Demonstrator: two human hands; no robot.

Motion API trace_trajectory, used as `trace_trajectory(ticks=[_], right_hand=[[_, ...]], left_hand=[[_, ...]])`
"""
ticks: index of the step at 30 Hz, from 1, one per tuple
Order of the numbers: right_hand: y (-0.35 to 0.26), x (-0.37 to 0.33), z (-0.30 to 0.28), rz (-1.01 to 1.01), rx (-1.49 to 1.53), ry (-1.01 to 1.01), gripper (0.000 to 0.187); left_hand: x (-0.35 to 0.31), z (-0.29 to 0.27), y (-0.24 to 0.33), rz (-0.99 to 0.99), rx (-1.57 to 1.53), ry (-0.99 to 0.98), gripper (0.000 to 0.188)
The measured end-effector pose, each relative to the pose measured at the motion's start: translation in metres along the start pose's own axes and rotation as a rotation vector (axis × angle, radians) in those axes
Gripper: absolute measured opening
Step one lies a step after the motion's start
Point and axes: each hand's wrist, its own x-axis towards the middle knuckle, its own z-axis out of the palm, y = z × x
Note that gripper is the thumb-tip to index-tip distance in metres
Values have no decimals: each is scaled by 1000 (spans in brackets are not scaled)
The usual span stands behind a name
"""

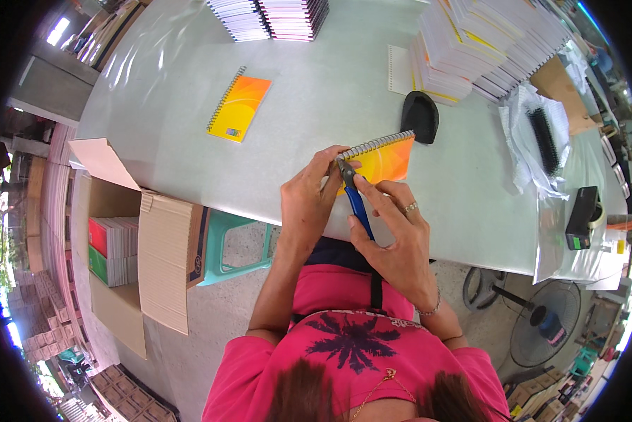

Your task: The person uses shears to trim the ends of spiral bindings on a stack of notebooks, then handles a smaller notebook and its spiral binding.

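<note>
Just over the table's near edge, my left hand (310,193) grips the left end of a small yellow and orange spiral notebook (390,160), whose wire coil runs along its upper edge. In my right hand (404,239) is a pair of pliers (357,204) with blue handles. The tool's metal jaws meet the left end of the coil, close to my left fingertips. Whether the jaws have the wire between them is too small to tell. A matching spiral notebook (238,109) lies flat on the table, farther left.
Tall stacks of notebooks (464,53) stand far right, beside a black tray-like piece (420,116). Black coils (542,141) lie on white wrapping. A tape dispenser (583,216) sits at the right edge. Left are an open carton (165,264) of books and a green stool (235,246); lower right, a fan (545,323).
</note>
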Motion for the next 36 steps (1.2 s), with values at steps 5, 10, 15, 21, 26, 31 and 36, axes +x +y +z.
trace_trajectory(ticks=[5, 10, 15, 21, 26, 31, 36], right_hand=[[3, 3, 1, 20, 59, -13, 55], [10, 1, 1, -42, -24, 26, 57], [9, 1, 1, -87, -71, 24, 58], [2, -3, -9, 282, 520, -198, 46], [4, 7, -20, 671, 1356, -434, 40], [35, 3, -41, 388, 551, -205, 40], [108, -9, -103, 274, -299, 210, 36]], left_hand=[[2, 1, 0, 2, 3, 7, 28], [1, 1, 0, -40, -38, 13, 28], [0, -1, 4, -40, 1, 29, 27], [-5, -6, 10, 47, 133, 51, 28], [-7, -5, 8, 45, 97, 57, 27], [22, -39, 11, 1, 157, 128, 23], [87, -110, 5, 253, 314, 257, 26]])
